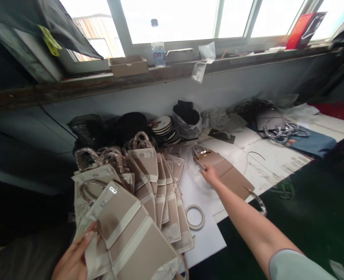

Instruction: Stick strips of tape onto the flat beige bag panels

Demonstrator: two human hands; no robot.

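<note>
My left hand (72, 256) grips the edge of the top beige bag (125, 221), at the near end of a fanned pile of beige bags with cream bands (157, 186). Plastic-wrapped curved handles (141, 140) rise at the far end of the pile. My right hand (209, 175) reaches across a white board (204, 241), its fingertips at the edge of a flat taupe bag (227, 173). That bag has a gold clasp (204, 154) and lies beside crumpled clear plastic film (193, 175). A roll of pale tape (195, 217) lies near the pile.
Stacked round discs (163, 126) and dark bags (186, 118) stand against the wall. Plastic-wrapped chain (285, 132) lies at the right on a white-topped table (271, 155). A cardboard tray (128, 65) and a water bottle (158, 46) stand on the windowsill.
</note>
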